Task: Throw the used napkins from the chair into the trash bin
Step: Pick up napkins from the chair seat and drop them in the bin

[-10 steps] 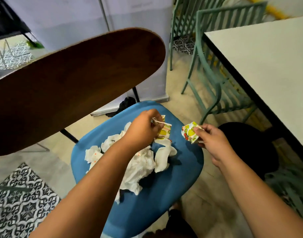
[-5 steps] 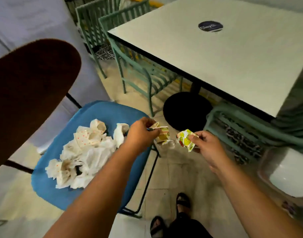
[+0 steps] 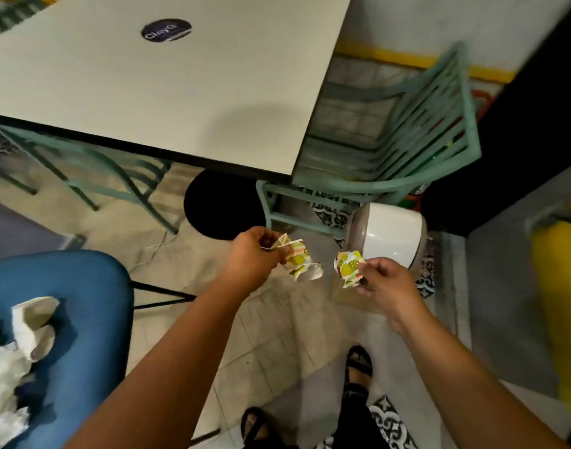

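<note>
you hold two crumpled paper napkins printed with yellow and green fruit, one in each hand, both in the air above the pale tiled floor (image 3: 277,322). the left-hand napkin (image 3: 299,261) is pinched between the thumb and curled fingers of your left hand (image 3: 253,257), and its loose white end hangs down to the right. the right-hand napkin (image 3: 348,268) is a tighter wad, gripped at its lower edge by the closed fingertips of your right hand (image 3: 386,281). the two napkins are near each other but apart.

just beyond the right-hand napkin stands the white trash bin with a rounded swing lid and grey rim (image 3: 389,233), on the floor beside a mint-green slatted metal chair (image 3: 404,147). the napkin overlaps the bin's near left edge in view; you cannot tell if it is over the opening.

at the lower left, a heap of white crumpled used napkins (image 3: 15,354) lies on the seat of the blue padded chair (image 3: 83,306), well apart from your hands. a cream square table with a black edge (image 3: 167,92) fills the upper left, with a dark round sticker (image 3: 166,29) on it.
</note>
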Available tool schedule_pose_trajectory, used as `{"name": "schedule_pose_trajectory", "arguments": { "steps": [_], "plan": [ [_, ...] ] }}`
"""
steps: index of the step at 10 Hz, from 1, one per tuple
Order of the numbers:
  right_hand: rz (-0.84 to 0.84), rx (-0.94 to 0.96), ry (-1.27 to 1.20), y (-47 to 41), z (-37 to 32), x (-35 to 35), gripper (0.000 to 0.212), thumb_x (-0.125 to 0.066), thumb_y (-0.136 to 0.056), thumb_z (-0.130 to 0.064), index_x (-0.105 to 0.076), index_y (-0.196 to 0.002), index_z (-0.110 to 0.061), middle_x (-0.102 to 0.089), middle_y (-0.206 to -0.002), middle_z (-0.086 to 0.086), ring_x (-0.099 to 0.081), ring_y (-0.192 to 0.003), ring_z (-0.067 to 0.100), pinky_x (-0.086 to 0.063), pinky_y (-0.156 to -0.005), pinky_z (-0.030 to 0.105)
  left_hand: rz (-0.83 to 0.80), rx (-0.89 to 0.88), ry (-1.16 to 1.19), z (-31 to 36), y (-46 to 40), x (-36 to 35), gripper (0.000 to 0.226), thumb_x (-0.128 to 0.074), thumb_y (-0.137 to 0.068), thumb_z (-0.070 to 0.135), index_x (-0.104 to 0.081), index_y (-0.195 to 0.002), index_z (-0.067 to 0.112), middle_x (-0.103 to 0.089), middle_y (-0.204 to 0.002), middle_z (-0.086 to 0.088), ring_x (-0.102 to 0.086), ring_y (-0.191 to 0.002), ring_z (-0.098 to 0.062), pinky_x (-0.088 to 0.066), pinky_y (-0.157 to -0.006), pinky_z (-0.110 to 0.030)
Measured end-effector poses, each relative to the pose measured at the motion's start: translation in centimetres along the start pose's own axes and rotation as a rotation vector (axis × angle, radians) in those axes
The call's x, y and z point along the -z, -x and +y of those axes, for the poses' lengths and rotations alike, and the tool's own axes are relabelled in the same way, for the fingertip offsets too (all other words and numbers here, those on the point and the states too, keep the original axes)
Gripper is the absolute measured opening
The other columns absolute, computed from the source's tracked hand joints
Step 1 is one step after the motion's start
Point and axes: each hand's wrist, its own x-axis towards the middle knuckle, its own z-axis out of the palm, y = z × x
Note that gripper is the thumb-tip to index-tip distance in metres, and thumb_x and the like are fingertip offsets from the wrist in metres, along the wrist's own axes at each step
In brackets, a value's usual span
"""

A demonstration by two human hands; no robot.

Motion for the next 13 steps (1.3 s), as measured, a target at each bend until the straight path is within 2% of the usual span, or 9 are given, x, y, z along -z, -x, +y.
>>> {"name": "schedule_pose_trajectory", "arguments": {
  "steps": [3,4,5,6,7,10,11,12,13],
  "plan": [
    [0.065,-0.042,0.234,-9.9,3.4,11.6,0.008,-0.068,-0.084,-0.019,-0.07,-0.077,-0.02,-0.073,-0.085,0.009,-0.069,-0.087,0.032,-0.054,-0.085,0.054,0.012,0.095,-0.026,3.3,-6.2,-14.0,0.017,-0.074,-0.082,0.018,-0.059,-0.089,0.014,-0.063,-0.079,0.0,-0.058,-0.068,-0.012,-0.047,-0.067,-0.028],
    [0.045,-0.018,0.376,-12.1,3.7,11.9,0.005,-0.068,-0.085,-0.022,-0.07,-0.083,-0.018,-0.07,-0.081,0.003,-0.066,-0.08,0.023,-0.055,-0.077,0.042,0.035,0.133,-0.074,3.2,-7.3,-17.1,0.026,-0.074,-0.082,0.023,-0.056,-0.097,0.012,-0.061,-0.087,-0.001,-0.058,-0.079,-0.018,-0.04,-0.068,-0.026],
    [-0.006,0.032,0.536,-14.6,4.1,12.2,0.016,-0.067,-0.086,-0.02,-0.069,-0.094,-0.006,-0.067,-0.084,0.004,-0.059,-0.077,0.017,-0.04,-0.07,0.024,0.07,0.189,-0.069,3.1,-8.6,-20.1,0.028,-0.073,-0.083,0.02,-0.054,-0.102,0.012,-0.057,-0.085,0.003,-0.054,-0.078,-0.016,-0.039,-0.067,-0.024],
    [-0.038,0.059,0.704,-16.4,4.7,11.6,0.019,-0.063,-0.089,-0.018,-0.068,-0.101,-0.004,-0.068,-0.094,0.009,-0.061,-0.087,0.022,-0.032,-0.066,0.018,0.128,0.232,-0.029,2.5,-9.2,-21.3,0.027,-0.071,-0.083,0.017,-0.052,-0.102,0.014,-0.054,-0.078,0.009,-0.052,-0.071,-0.011,-0.039,-0.056,-0.021],
    [-0.02,0.026,0.752,-18.2,5.5,10.5,0.02,-0.06,-0.09,-0.018,-0.067,-0.105,-0.007,-0.07,-0.103,0.011,-0.064,-0.095,0.027,-0.044,-0.075,0.025,0.154,0.265,-0.006,1.7,-9.2,-21.4,0.026,-0.071,-0.084,0.018,-0.05,-0.099,0.018,-0.055,-0.079,0.01,-0.052,-0.066,-0.007,-0.042,-0.052,-0.018],
    [0.142,-0.365,0.357,-22.4,6.5,6.5,0.028,-0.048,-0.093,-0.009,-0.063,-0.116,0.0,-0.064,-0.118,0.016,-0.06,-0.105,0.029,-0.043,-0.074,0.027,0.174,0.315,0.001,0.2,-8.4,-20.6,0.03,-0.074,-0.081,0.02,-0.051,-0.1,0.019,-0.063,-0.084,0.003,-0.058,-0.068,-0.011,-0.048,-0.06,-0.026],
    [0.066,-0.448,0.227,-22.5,5.6,6.2,0.018,-0.049,-0.091,-0.012,-0.067,-0.095,-0.012,-0.062,-0.093,0.009,-0.056,-0.082,0.02,-0.047,-0.07,0.03,0.161,0.302,-0.034,0.1,-8.3,-20.7,0.031,-0.075,-0.081,0.023,-0.051,-0.101,0.02,-0.062,-0.085,0.006,-0.059,-0.072,-0.01,-0.051,-0.064,-0.027],
    [0.125,-0.521,0.074,-24.1,8.5,6.0,0.022,-0.05,-0.092,-0.018,-0.051,-0.07,-0.022,-0.057,-0.083,-0.001,-0.054,-0.078,0.018,-0.047,-0.073,0.032,0.128,0.304,-0.043,0.0,-8.3,-21.4,0.031,-0.076,-0.081,0.024,-0.051,-0.099,0.02,-0.063,-0.085,0.004,-0.059,-0.071,-0.011,-0.051,-0.064,-0.027],
    [0.107,-0.551,-0.104,-22.9,8.2,7.0,0.015,-0.054,-0.091,-0.015,-0.057,-0.077,-0.02,-0.061,-0.089,0.002,-0.054,-0.082,0.018,-0.048,-0.083,0.035,0.095,0.288,-0.065,0.3,-8.1,-22.8,0.031,-0.078,-0.079,0.025,-0.053,-0.095,0.019,-0.063,-0.082,0.002,-0.057,-0.068,-0.01,-0.047,-0.057,-0.021]
  ]
}}
